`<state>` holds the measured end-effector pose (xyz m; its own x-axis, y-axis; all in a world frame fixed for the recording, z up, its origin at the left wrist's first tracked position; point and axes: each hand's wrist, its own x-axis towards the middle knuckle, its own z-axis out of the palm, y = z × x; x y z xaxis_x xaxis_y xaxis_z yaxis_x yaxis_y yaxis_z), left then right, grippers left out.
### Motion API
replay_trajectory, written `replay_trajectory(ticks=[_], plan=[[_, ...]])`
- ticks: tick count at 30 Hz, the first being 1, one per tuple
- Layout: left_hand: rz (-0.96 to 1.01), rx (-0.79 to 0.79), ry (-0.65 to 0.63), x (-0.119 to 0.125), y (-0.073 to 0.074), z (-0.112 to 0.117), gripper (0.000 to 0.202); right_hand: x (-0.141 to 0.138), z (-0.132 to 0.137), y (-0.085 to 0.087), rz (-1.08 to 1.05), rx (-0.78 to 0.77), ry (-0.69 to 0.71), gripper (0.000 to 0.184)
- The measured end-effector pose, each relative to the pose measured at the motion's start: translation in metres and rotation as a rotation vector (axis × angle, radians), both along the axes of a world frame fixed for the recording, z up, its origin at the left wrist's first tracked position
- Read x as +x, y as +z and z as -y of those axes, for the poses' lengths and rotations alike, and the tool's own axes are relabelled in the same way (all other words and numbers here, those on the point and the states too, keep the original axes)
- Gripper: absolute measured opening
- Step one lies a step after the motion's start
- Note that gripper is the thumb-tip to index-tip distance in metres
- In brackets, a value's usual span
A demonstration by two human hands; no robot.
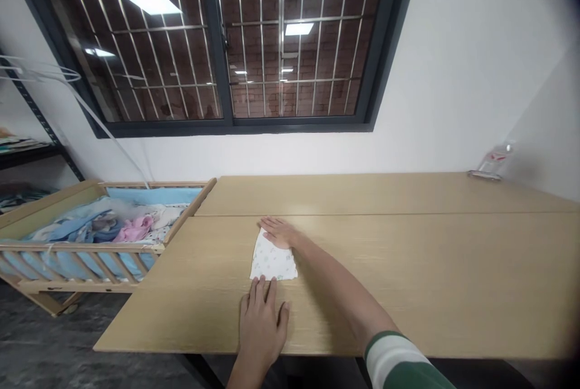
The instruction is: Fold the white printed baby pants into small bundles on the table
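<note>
A small white folded cloth (272, 262) with a faint print lies flat on the wooden table (408, 280). My right hand (278, 233) rests flat on its far end, fingers stretched out toward the left. My left hand (263, 322) lies flat on the table at the cloth's near edge, its fingertips touching that edge, fingers apart. Neither hand grips anything. A green-and-white striped sleeve (399, 362) covers my right upper arm.
A wooden baby crib (90, 250) with blue lining and a heap of blue, pink and white clothes stands left of the table. A barred window (235, 45) fills the wall behind. A small clear packet (493, 162) sits at the table's far right. Shelving (22, 153) stands far left.
</note>
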<state>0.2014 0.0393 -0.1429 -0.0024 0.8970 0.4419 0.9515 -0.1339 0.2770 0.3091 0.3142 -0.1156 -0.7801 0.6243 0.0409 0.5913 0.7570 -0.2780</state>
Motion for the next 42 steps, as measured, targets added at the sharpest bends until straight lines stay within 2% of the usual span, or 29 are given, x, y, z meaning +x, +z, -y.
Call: replay_trajectory(ticks=[6,9,11,14,16,20,22,25,29,36,42], plan=[[-0.021,0.024,-0.012,-0.001,0.0,-0.001,0.05,-0.001,0.003,-0.002,-0.016,0.07,-0.005,0.064],[-0.049,0.023,-0.014,-0.003,0.0,-0.001,0.051,-0.002,0.011,0.004,-0.09,0.127,-0.018,0.065],[-0.077,0.024,-0.025,-0.004,-0.001,-0.001,0.053,0.001,0.02,0.01,-0.179,0.13,-0.083,0.069],[-0.11,0.039,-0.052,-0.008,-0.003,-0.002,0.055,0.015,0.041,0.019,-0.322,0.084,-0.233,0.075],[-0.105,0.039,-0.066,-0.012,-0.002,-0.005,0.052,0.029,0.059,0.023,-0.394,0.081,-0.265,0.074],[-0.067,-0.045,-0.129,-0.034,0.007,-0.021,0.042,0.058,0.102,0.027,-0.478,0.075,-0.195,0.049],[-0.045,-0.101,-0.221,-0.052,0.014,-0.033,0.037,0.069,0.122,0.027,-0.471,0.021,-0.158,0.037],[-0.019,-0.136,-0.359,-0.078,0.025,-0.049,0.034,0.08,0.144,0.027,-0.4,-0.058,-0.092,0.035],[-0.019,-0.138,-0.422,-0.1,0.03,-0.062,0.03,0.088,0.158,0.026,-0.297,-0.009,-0.046,0.034],[-0.087,-0.106,-0.434,-0.101,0.023,-0.071,0.028,0.079,0.17,0.014,-0.158,0.271,-0.084,0.028],[-0.091,-0.089,-0.414,-0.091,0.021,-0.057,0.029,0.078,0.183,0.019,-0.179,0.251,-0.131,0.023]])
